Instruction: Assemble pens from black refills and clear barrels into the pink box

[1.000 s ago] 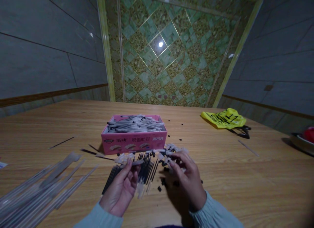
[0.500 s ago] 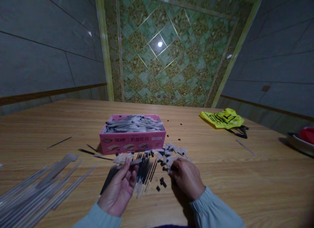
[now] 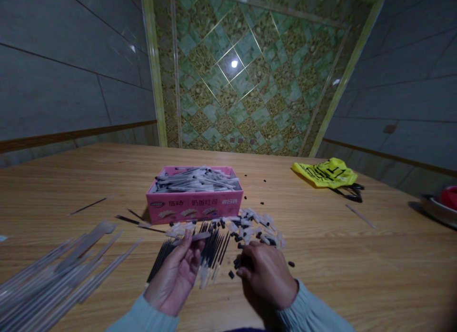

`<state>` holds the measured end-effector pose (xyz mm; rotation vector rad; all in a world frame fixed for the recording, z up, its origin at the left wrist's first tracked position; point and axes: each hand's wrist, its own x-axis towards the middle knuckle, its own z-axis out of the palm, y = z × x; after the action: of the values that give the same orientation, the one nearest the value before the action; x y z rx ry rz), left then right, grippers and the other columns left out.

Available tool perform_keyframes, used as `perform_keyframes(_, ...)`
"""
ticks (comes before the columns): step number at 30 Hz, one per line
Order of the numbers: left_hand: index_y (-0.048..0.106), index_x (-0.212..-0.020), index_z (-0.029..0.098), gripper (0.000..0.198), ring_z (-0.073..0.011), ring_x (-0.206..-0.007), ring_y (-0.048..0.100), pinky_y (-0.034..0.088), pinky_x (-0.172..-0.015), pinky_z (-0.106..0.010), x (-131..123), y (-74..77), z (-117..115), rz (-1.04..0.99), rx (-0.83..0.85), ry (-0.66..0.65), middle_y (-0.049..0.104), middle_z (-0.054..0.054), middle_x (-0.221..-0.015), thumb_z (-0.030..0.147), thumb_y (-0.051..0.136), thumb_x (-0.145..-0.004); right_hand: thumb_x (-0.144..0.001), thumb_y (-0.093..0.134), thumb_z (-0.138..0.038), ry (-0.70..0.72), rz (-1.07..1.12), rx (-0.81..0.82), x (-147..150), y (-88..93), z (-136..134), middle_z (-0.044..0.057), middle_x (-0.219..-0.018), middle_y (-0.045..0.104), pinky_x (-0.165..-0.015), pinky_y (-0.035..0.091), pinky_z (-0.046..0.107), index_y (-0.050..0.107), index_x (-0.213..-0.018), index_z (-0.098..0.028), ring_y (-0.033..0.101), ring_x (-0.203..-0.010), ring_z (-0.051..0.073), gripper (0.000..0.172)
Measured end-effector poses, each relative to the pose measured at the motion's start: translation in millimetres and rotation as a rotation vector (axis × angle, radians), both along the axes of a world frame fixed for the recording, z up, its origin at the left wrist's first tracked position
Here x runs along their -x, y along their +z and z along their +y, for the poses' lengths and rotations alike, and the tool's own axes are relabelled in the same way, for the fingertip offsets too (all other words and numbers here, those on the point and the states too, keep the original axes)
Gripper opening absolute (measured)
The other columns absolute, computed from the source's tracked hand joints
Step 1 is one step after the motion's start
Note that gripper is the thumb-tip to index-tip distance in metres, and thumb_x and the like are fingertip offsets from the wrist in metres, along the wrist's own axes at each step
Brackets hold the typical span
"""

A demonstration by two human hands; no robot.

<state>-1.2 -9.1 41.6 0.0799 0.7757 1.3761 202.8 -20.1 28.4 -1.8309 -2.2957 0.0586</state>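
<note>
My left hand (image 3: 175, 279) is closed, palm up, with a short whitish translucent tube (image 3: 201, 236) pinched between thumb and fingers. Below and beside it lie rows of thin dark pen refills (image 3: 217, 244) with pale ends. My right hand (image 3: 269, 272) rests low over the table, its fingers bent together among small black plugs (image 3: 231, 275); what they pinch, if anything, is hidden. Just beyond that hand spreads a pile of small clear and black pieces (image 3: 252, 222). A pink box (image 3: 194, 206) full of white pen-like sticks (image 3: 202, 178) stands behind both hands.
Long translucent tubes (image 3: 53, 279) lie in a bundle at the left. A few dark thin sticks (image 3: 126, 220) are beside the box. At the right are a yellow bag (image 3: 326, 172), one loose stick (image 3: 360, 216) and a bowl-like dish (image 3: 435, 212) with something red, cut off by the edge.
My right hand has moved nearer, away from the clear pieces and over the black plugs. A black plug now shows to its right. My left hand keeps the tube almost where it was.
</note>
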Motion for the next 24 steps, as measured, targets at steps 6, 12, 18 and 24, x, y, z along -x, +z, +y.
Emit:
perform_keyframes(6,0.061,-0.082,0.009,0.014,-0.0109,-0.054,0.067,0.054,-0.044,-0.014,-3.9,-1.2,-0.4,0.105,-0.027,-0.023,0.072,-0.007,-0.069,0.002,0.049,-0.085,-0.074,0.06,-0.018,0.045,0.412,-0.05,5.0,-4.2,3.0,0.003,-0.078,0.063,-0.064,0.038,0.026,0.061,-0.076,-0.018,0.058,-0.074,0.018,0.002)
perform_keyframes(12,0.061,-0.079,0.008,0.01,-0.0124,-0.056,0.068,0.054,-0.046,-0.016,-7.8,-5.5,-2.5,0.258,-0.07,-0.094,0.072,-0.011,-0.071,0.003,0.054,-0.082,-0.081,0.056,-0.018,0.182,1.02,-0.098,16.3,-9.6,5.0,0.004,-0.082,0.064,-0.072,0.045,0.029,0.068,-0.097,-0.017,0.059,-0.08,0.018,0.02)
perform_keyframes(18,0.06,-0.076,0.008,0.007,-0.0128,-0.056,0.067,0.052,-0.045,-0.016,-9.4,-6.9,-3.2,0.333,-0.058,-0.12,0.072,-0.013,-0.072,0.004,0.056,-0.081,-0.079,0.064,-0.025,0.2,1.205,-0.166,20.7,-11.9,3.2,0.005,-0.078,0.061,-0.07,0.047,0.03,0.074,-0.082,-0.019,0.058,-0.08,0.019,0.012)
perform_keyframes(24,0.058,-0.077,0.009,0.005,-0.0137,-0.056,0.067,0.054,-0.048,-0.02,-11.9,-6.9,-4.2,0.428,-0.082,-0.128,0.072,-0.014,-0.074,0.005,0.058,-0.08,-0.065,0.078,-0.032,0.065,1.609,0.104,27.1,-13.0,-0.2,0.005,-0.07,0.067,-0.055,0.05,0.03,0.07,-0.079,-0.015,0.061,-0.058,0.017,0.024)
